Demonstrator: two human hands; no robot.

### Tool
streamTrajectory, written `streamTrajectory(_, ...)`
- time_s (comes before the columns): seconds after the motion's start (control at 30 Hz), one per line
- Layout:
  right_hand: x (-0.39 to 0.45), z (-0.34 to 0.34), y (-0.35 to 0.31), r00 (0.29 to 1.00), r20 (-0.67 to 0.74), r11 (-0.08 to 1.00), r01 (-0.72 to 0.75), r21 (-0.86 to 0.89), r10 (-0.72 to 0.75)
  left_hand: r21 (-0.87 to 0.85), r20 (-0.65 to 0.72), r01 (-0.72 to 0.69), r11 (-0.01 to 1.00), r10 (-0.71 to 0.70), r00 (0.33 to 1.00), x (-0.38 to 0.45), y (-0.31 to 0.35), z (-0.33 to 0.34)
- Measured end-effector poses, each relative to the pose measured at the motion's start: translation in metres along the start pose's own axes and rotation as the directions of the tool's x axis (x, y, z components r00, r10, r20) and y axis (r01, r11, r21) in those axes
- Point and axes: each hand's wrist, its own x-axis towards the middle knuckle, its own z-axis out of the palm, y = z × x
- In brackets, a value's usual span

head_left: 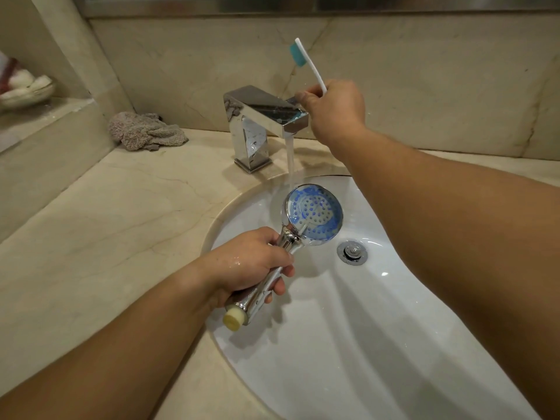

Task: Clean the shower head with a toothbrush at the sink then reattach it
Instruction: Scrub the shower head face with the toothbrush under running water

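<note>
— While water runs from the square chrome faucet [266, 116], where is the round chrome shower head with the blue-dotted face [313, 215]?

— Over the white oval sink basin [363, 328], face up under the stream. The left hand [251, 262] has its fingers curled round the chrome handle.

— And the other?

— The right hand [336, 107] grips the white toothbrush with teal bristles [307, 62], bristles up, at the faucet's lever.

— Anything nearby?

— A crumpled grey cloth [145, 131] lies on the beige marble counter [106, 207], left of the faucet.
</note>
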Motion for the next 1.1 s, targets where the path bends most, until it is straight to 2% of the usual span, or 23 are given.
streamTrajectory(0.97, -0.001, 0.003, 0.000, 1.000, 0.000, 1.000, 0.000, -0.001, 0.000, -0.018, 0.022, 0.008, 1.000, -0.007, 1.000, 0.001, 0.000, -0.002)
streamTrajectory(1.1, -0.006, -0.011, 0.012, 0.997, -0.073, 0.999, -0.034, 0.025, 0.036, -0.009, 0.031, -0.007, 1.000, 0.008, 0.999, -0.001, 0.001, 0.000)
